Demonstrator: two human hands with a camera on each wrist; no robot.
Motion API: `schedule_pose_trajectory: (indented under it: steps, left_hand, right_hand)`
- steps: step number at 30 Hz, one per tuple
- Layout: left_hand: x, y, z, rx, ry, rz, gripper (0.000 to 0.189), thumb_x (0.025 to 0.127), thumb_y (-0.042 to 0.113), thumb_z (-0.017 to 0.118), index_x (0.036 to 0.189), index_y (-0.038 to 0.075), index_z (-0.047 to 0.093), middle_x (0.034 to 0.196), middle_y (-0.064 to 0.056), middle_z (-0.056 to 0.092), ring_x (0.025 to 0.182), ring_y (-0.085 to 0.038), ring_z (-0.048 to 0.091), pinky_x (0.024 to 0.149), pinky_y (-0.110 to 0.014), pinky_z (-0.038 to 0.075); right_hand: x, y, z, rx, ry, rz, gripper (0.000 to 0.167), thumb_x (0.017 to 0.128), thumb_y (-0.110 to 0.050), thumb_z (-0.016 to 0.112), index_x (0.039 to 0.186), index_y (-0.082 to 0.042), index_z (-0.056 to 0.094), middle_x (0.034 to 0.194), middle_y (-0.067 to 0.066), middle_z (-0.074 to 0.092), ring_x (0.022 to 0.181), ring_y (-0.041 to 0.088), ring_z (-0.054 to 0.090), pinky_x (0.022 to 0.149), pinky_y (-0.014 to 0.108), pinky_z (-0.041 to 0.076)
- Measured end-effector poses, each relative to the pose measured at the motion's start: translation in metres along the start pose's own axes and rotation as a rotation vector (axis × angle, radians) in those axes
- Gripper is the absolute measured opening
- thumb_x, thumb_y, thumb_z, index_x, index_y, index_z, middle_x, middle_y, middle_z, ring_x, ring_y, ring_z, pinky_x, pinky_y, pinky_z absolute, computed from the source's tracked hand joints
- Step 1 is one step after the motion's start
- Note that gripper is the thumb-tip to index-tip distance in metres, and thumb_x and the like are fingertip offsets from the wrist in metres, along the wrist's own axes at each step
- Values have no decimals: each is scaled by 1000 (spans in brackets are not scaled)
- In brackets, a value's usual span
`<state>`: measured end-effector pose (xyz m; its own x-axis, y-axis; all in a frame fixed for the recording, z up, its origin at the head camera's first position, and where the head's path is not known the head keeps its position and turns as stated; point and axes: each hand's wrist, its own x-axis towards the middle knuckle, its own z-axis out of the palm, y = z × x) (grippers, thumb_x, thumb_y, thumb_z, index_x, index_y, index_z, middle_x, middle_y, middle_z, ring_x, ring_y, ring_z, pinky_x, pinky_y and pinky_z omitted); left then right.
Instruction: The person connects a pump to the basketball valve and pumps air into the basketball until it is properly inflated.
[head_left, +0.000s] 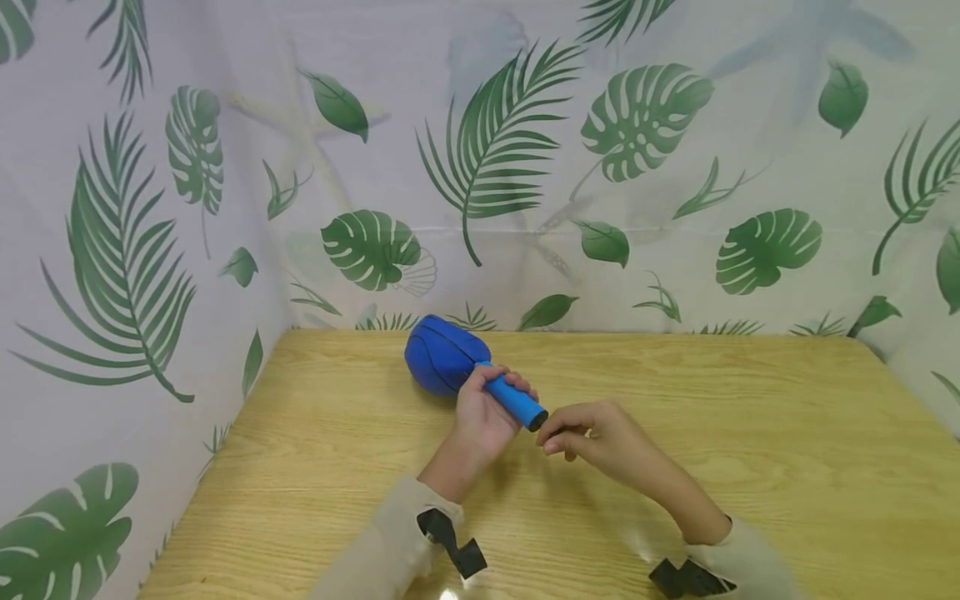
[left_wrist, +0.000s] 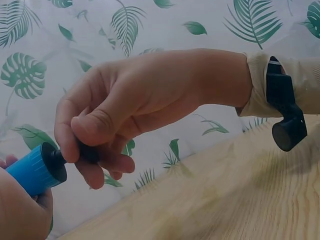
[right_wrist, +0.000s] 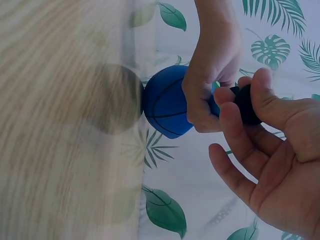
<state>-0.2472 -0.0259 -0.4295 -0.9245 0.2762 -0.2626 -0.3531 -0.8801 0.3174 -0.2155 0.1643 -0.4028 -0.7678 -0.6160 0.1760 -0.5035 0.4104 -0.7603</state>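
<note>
- Head view: left hand (head_left: 480,417), fingers wrapped round the blue pump (head_left: 516,402), above the counter (head_left: 315,483) beside a light-looking, pliable ball (head_left: 442,354).
- Right hand (head_left: 603,437): fingers pinching the black handle (left_wrist: 88,152).
- Pump probably stiff, light, smooth; hold mid-body.

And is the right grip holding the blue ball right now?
No, the right grip pinches the black knob at one end of the blue tube, while the blue ball lies toward the other end.

Looks matt, rubbery on blue ball (head_left: 444,357); smooth, plastic-like on pump (head_left: 515,403); glossy, wood-grained on desk (head_left: 300,467).
</note>
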Motion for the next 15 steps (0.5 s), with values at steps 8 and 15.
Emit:
schedule_pose_trajectory:
  steps: [8,15]
  left_hand:
    - [4,-4,-6,-50,-48,-39,8,102,17,43,98,12,48,77,3,54,70,-11,54,81,-28,45]
    - [3,-6,-6,18,-68,-114,16,106,10,43,121,10,36,87,0,58,80,-13,59,85,-29,49]
  right_hand:
    - [-1,0,7,4,16,0,8,94,-10,70,97,-12,77,89,2,76,67,11,67,62,28,58]
    - [0,-2,6,-10,-15,1,10,96,-16,68,101,-13,77,90,8,76,66,15,67,61,28,57]
